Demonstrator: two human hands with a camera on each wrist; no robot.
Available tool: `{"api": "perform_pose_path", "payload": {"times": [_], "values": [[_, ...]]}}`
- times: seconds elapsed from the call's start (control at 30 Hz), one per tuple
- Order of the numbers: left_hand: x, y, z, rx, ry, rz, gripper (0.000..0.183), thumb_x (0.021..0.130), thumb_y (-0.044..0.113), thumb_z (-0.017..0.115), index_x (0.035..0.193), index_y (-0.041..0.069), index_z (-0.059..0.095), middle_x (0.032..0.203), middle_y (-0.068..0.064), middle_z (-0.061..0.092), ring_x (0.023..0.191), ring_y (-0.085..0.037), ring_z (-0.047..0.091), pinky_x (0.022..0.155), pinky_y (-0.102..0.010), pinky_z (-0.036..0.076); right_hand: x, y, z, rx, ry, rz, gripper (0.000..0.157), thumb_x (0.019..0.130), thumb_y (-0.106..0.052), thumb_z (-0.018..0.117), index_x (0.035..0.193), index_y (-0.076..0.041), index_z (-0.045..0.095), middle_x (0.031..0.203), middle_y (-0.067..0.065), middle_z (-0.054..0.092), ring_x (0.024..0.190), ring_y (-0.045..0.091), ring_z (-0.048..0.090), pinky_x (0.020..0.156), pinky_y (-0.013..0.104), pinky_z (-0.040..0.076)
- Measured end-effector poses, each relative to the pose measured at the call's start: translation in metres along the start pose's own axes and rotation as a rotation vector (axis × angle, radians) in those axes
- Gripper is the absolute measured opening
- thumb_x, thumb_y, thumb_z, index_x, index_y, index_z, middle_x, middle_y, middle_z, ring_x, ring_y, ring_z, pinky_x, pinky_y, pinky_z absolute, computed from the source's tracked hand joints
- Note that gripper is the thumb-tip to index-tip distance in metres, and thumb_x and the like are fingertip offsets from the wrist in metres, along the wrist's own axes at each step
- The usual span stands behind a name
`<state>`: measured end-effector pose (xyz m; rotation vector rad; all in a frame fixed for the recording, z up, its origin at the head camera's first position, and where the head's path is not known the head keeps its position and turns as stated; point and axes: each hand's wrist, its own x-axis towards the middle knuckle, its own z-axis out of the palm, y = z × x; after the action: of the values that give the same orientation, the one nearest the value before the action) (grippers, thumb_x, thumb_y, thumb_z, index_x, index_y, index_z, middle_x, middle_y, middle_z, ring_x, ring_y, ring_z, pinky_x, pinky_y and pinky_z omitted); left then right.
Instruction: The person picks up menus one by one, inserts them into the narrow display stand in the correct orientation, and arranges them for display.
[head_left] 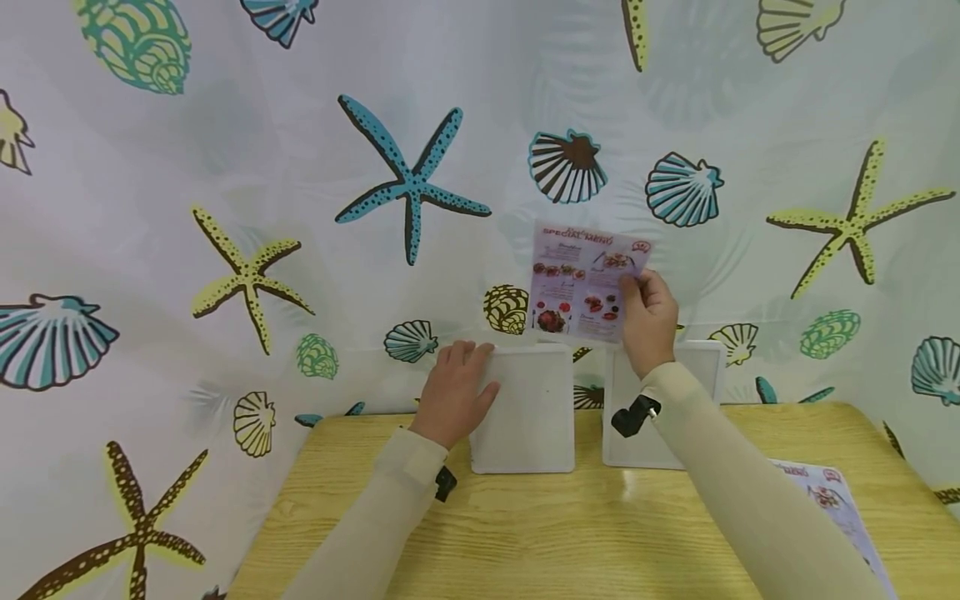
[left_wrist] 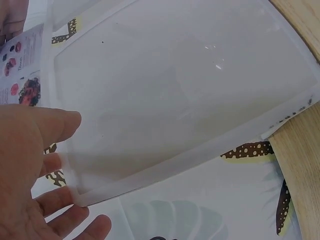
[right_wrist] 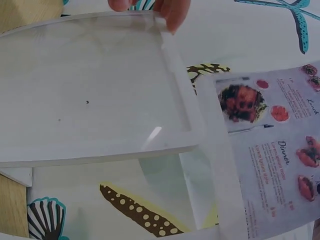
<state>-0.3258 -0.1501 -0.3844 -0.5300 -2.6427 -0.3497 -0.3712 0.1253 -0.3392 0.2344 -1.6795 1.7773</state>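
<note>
My right hand (head_left: pixel 651 321) pinches the right edge of a printed menu sheet (head_left: pixel 573 287) between thumb and fingers. The sheet, headed "SPECIAL MENU" with food pictures, is raised above the tops of two white rectangular display frames. My left hand (head_left: pixel 457 392) rests at the upper left corner of the left frame (head_left: pixel 525 412). In the left wrist view, its thumb (left_wrist: pixel 62 125) lies over the front side while the fingers touch the top edge. Partly behind my right wrist stands the other frame (head_left: pixel 630 425). Both frames have blank, pale faces.
A second menu sheet (head_left: pixel 843 508) lies on the wooden table (head_left: pixel 555 533) at the right, partly covered by my right forearm. Behind the table's back edge hangs a white cloth (head_left: pixel 480 50) printed with shells and starfish.
</note>
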Motion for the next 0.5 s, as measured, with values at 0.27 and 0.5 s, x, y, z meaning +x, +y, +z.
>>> {"api": "perform_pose_path", "payload": {"times": [0.27,0.5], "values": [[0.0000,-0.0012,0.0003,0.004,0.011,0.002,0.054,0.098,0.026,0.074,0.146,0.009,0.055,0.140,-0.020,0.052,0.129,-0.039,0.049,0.103,-0.053,0.049,-0.0011,-0.0020,0.0022,0.008,-0.010,0.016,0.030,0.107,-0.028,0.059,0.116,-0.001,0.067,0.098,-0.003,0.071,0.082,0.009,0.065,0.069,0.022,0.052],[0.0005,-0.0002,-0.0008,0.006,-0.015,-0.008,0.055,0.099,0.029,0.073,0.146,0.009,0.054,0.141,-0.020,0.052,0.130,-0.039,0.049,0.103,-0.053,0.049,-0.0040,0.0020,0.0032,-0.012,-0.016,0.012,0.029,0.108,-0.025,0.058,0.116,0.002,0.066,0.097,-0.001,0.069,0.080,0.010,0.064,0.067,0.022,0.052]]}}
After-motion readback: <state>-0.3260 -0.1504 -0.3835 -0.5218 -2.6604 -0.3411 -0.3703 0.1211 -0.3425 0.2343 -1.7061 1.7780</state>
